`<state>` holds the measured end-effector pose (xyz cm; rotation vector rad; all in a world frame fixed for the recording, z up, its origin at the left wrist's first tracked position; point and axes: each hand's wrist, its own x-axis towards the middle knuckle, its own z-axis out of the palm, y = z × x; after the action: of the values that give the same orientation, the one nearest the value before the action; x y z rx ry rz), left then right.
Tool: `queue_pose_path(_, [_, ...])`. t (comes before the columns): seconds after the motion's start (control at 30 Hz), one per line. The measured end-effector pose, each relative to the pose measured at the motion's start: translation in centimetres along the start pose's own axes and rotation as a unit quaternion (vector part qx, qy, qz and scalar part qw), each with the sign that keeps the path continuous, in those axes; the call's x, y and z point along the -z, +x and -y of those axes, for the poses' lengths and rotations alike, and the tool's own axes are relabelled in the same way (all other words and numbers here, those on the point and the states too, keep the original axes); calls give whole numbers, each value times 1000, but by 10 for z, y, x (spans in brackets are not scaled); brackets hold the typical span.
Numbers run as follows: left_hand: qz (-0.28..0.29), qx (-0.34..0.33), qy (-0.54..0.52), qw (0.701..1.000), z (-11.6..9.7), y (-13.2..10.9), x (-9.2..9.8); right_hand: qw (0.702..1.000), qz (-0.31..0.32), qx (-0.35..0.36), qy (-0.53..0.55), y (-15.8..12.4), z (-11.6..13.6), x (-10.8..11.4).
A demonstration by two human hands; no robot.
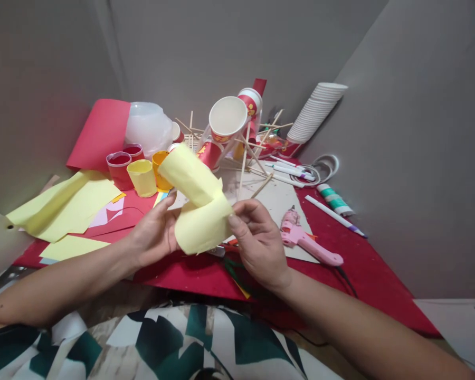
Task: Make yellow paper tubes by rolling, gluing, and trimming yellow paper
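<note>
A curled sheet of yellow paper (203,224) hangs in the air above the near part of the red-covered table, bent over with one flap folding across another. My right hand (259,243) pinches its right edge between thumb and fingers. On the other side my left hand (158,227) has its thumb raised and its fingers behind the paper, supporting it; the fingertips are partly hidden. Just right of my right hand lies a pink hot glue gun (309,240) on a grey board (277,203). Scissors with dark green handles (241,272), partly covered, lie below my right hand.
Red cups (119,171) and yellow cups (142,179) stand behind my left hand. A structure of paper cups (227,119) and wooden sticks (243,163) rises at the back. A tilted stack of white cups (314,113), markers (334,215) and a coiled cable (328,169) are at right. Yellow paper sheets (69,206) lie left.
</note>
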<state>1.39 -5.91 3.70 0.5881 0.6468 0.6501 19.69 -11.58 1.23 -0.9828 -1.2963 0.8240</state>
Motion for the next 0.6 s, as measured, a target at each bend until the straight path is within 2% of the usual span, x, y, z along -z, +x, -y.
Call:
queue_pose_path(0.1, [-16,-61,-3,998,-3,9,-2,999,32,2,39,-5,1,-3])
queue_pose_path(0.23, [-44,-58,24,997,-5,18,4,997,49,-13,63,-5,7,3])
queue_pose_path(0.4, [-44,-146,84,985,-9,23,13,996,7,-50,68,7,18,17])
queue_pose_path(0.5, [-31,-174,146,973,-12,23,11,990,-6,-93,101,15,17,19])
queue_pose_path(0.6, [-43,-221,193,955,-12,20,5,986,-5,-121,115,19,15,17])
